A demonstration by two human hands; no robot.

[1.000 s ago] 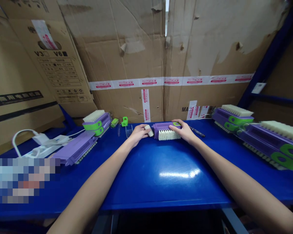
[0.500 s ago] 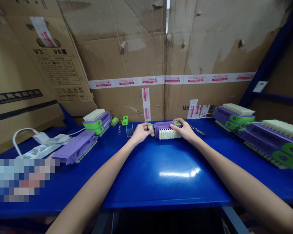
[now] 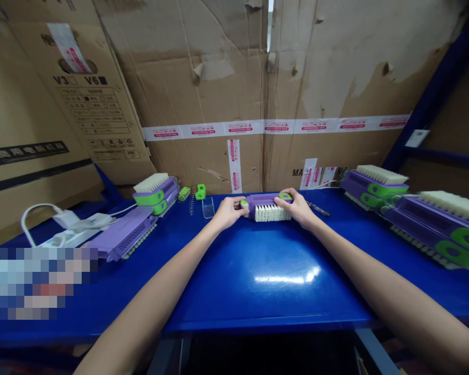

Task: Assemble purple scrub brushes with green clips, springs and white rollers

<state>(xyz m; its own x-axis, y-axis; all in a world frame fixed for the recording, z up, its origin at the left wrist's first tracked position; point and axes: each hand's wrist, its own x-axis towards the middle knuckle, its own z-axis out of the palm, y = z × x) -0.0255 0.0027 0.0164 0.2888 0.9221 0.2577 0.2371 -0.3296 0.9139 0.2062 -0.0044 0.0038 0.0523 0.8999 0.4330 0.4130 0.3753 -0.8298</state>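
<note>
A purple brush (image 3: pixel 266 205) with white bristles facing me lies on its side at the far middle of the blue table (image 3: pixel 258 271). My left hand (image 3: pixel 227 211) is closed on its left end, fingers pinching a small white and green piece against it. My right hand (image 3: pixel 297 208) wraps the right end, thumb near a green clip on top.
Purple and green brushes are stacked at the left (image 3: pixel 153 190) and along the right (image 3: pixel 379 187). A flat purple shell (image 3: pixel 121 239), a white power strip (image 3: pixel 68 234), a small clear cup (image 3: pixel 208 207), green clips (image 3: pixel 200 191), a spring and a pen (image 3: pixel 316 209) lie around. Cardboard boxes (image 3: pixel 234 94) wall the back.
My left hand moved right with the small white piece and now presses it against the brush's left end. My right hand stays on the brush.
</note>
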